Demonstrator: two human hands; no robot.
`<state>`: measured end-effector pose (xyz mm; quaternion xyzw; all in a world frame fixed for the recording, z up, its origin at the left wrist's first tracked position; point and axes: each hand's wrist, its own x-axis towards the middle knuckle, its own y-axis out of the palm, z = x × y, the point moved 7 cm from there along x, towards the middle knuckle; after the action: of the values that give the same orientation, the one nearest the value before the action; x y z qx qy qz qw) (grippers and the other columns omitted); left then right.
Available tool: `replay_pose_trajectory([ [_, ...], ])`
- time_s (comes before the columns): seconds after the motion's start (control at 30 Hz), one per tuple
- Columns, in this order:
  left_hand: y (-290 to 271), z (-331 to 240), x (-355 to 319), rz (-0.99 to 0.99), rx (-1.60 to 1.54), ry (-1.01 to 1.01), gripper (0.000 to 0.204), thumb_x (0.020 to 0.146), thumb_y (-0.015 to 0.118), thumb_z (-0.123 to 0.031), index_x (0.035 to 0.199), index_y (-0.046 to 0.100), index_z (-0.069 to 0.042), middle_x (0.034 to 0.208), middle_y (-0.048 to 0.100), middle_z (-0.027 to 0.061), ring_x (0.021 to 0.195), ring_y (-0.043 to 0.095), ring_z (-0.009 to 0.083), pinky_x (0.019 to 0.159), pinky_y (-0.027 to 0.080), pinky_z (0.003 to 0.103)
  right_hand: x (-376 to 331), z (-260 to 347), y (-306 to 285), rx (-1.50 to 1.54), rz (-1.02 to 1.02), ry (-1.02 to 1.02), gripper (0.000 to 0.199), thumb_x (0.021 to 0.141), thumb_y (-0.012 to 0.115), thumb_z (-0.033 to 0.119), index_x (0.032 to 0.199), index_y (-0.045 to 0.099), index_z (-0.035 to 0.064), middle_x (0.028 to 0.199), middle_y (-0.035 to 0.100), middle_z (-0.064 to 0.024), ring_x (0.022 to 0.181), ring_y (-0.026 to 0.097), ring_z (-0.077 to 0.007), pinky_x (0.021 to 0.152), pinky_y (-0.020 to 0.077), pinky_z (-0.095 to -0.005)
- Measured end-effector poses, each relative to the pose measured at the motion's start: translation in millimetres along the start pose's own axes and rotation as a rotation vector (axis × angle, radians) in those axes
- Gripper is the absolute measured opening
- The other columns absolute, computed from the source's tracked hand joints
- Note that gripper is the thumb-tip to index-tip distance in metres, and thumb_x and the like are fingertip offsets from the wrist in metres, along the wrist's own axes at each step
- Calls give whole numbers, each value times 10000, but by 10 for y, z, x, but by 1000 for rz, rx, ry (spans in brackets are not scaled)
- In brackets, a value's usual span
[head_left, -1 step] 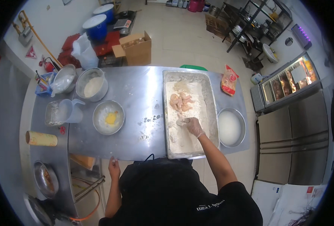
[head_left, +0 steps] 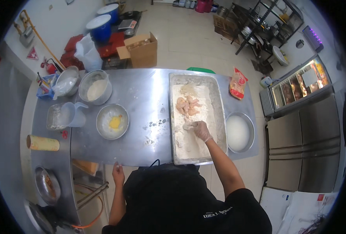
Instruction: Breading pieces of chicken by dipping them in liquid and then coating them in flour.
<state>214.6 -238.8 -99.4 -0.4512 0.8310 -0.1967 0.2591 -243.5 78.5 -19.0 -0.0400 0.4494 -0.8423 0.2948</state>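
In the head view, a steel bench (head_left: pixel 141 97) fills the middle of the frame, and the person stands at its lower edge.

The right hand (head_left: pixel 201 130), covered in flour, is inside a deep rectangular steel tray (head_left: pixel 221 117) at the centre right of the frame. The tray holds a layer of white flour (head_left: pixel 192 146). The fingers curl down onto a floured piece (head_left: pixel 188 126) that lies in the flour, so the grip is narrow and closed over this piece. Just above the hand in the picture, a small heap of pale pink raw chicken pieces (head_left: pixel 188 106) lies on the flour, near the hand but apart from it.

The left hand (head_left: pixel 118 172) is at the lower left of the bench, at its near edge. The fingertips touch the edge and the hand holds nothing; I cannot tell how far the fingers are spread.

To the right of the tray stands a round steel bowl with white liquid (head_left: pixel 239 132), and above it lies a red and orange bag (head_left: pixel 238 83). At the left centre there is a round bowl with yellow egg (head_left: pixel 112 121), a clear plastic jug (head_left: pixel 76 114) beside it, and a bowl of white powder (head_left: pixel 95 87) higher up. A cardboard box (head_left: pixel 141 48) stands on the floor beyond the bench, in the upper middle of the frame.
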Motion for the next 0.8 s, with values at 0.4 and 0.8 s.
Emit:
replay_pose_trajectory([
  [0.4,37,-158,-99,-19,-6,-17,404,927,550,-203,1268,485,6,583,482,39,547,445,116,544,391,287,350,3,94,481,-430,-368,130,813,558,95,880,579,-13,890,620,-162,624,591,-282,556,467,-376],
  [0.8,103,-128,-93,-56,-6,-49,420,908,574,-188,1259,464,15,597,511,67,559,490,166,578,418,320,658,325,634,-1041,-353,-97,347,761,571,132,1098,547,52,1015,605,-146,665,601,-231,526,480,-367],
])
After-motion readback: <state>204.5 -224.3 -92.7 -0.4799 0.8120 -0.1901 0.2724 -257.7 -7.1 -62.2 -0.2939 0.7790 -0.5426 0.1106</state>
